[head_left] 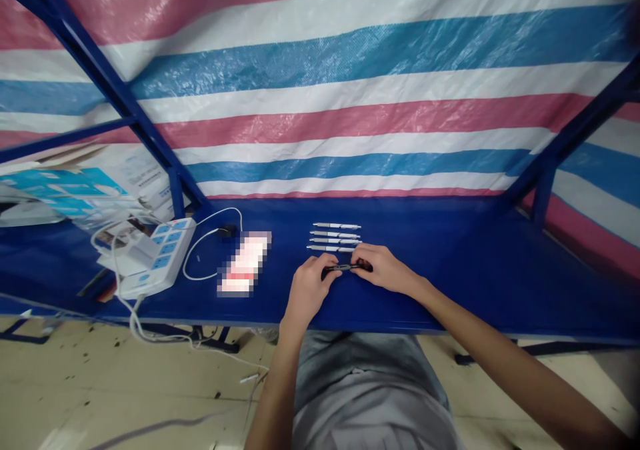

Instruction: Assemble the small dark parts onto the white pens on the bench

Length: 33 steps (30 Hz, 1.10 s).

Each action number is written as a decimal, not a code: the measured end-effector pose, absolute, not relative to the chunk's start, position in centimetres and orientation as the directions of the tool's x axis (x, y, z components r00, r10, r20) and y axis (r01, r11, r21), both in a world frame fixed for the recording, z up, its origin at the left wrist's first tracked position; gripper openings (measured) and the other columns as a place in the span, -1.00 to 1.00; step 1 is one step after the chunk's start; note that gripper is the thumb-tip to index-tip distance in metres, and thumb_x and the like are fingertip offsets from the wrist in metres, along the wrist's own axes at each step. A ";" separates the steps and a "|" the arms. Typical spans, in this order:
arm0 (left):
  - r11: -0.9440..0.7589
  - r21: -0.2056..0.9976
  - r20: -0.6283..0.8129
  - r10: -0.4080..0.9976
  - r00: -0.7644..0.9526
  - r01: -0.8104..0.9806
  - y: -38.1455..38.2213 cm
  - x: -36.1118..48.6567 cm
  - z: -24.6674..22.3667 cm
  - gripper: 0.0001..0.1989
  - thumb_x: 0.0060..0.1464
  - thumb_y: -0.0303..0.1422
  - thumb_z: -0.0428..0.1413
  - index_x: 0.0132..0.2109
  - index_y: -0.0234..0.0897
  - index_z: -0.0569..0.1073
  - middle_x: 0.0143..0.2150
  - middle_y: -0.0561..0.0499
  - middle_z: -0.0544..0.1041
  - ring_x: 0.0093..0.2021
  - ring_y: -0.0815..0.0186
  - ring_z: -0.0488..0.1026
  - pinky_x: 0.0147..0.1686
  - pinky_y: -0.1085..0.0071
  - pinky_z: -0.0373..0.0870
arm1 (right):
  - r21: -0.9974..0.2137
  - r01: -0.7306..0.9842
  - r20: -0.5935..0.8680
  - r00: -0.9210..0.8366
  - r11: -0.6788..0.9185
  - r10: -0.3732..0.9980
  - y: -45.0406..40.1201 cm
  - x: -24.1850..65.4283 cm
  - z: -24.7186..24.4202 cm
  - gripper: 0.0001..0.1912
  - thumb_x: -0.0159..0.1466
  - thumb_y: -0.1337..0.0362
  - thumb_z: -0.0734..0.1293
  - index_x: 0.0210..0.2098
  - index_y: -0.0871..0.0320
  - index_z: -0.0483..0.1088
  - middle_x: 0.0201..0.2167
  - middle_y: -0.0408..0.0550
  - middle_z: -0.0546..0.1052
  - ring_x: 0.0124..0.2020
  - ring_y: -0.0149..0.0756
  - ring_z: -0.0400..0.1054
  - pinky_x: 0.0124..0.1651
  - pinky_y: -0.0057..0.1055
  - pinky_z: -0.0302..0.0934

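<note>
A slim dark pen (343, 267) with a greyish middle lies level between my two hands, just above the blue table. My left hand (309, 289) pinches its left end between thumb and fingers. On the right end, the fingers of my right hand (384, 269) are closed, hiding part of it. Just beyond my hands, several white-and-grey pens (334, 234) lie side by side in a row. The nearest of these is close to my right fingertips.
On the blue table (450, 263), a blurred-out bright phone-like slab (245, 264) lies left of the pens. Farther left are a white power strip (163, 253) with cables and a stack of papers (90, 183). A striped tarp (350, 117) hangs behind, between blue metal posts.
</note>
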State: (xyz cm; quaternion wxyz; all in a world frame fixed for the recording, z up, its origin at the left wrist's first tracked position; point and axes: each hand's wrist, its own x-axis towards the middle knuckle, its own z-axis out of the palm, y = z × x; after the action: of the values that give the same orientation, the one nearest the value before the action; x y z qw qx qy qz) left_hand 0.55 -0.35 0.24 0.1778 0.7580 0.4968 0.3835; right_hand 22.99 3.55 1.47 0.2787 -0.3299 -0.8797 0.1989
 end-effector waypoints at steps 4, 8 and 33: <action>-0.462 0.625 0.417 0.879 0.231 0.629 -0.3 0.5 0.3 -0.86 0.18 -0.44 0.26 -0.13 -0.12 0.54 -0.19 0.08 0.64 -0.13 0.23 0.56 -0.07 0.29 0.52 | -0.520 0.430 0.363 -0.670 0.738 0.647 3.5 23.1 1.5 -0.93 0.41 0.33 0.31 -0.23 0.14 0.43 -0.27 -0.05 0.51 -0.27 -0.27 0.41 -0.18 -0.39 0.27; -0.470 0.630 0.446 0.870 0.208 0.618 -0.3 0.5 0.1 -0.87 0.17 -0.42 0.27 -0.13 -0.13 0.56 -0.18 0.06 0.63 -0.14 0.24 0.56 -0.07 0.29 0.53 | -0.509 0.435 0.356 -0.680 0.743 0.641 3.4 23.2 1.6 -0.89 0.45 0.29 0.29 -0.18 0.14 0.45 -0.26 -0.04 0.55 -0.22 -0.24 0.45 -0.12 -0.37 0.28; -0.427 0.653 0.397 0.896 0.198 0.626 -0.7 0.7 0.6 -0.92 0.23 -0.39 0.21 -0.12 -0.19 0.51 -0.21 0.05 0.54 -0.21 0.30 0.50 -0.14 0.39 0.40 | -0.384 0.499 0.366 -0.690 0.777 0.625 3.5 23.4 1.6 -0.78 0.50 0.22 0.22 -0.10 0.16 0.48 -0.17 0.01 0.59 -0.15 -0.18 0.49 -0.06 -0.31 0.32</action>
State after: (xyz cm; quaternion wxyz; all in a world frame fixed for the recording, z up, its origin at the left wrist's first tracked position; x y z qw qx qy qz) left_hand 0.68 -0.69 0.60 0.1772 0.7535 0.5050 0.3819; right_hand 23.39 3.53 1.58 0.2443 -0.3087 -0.9103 0.1283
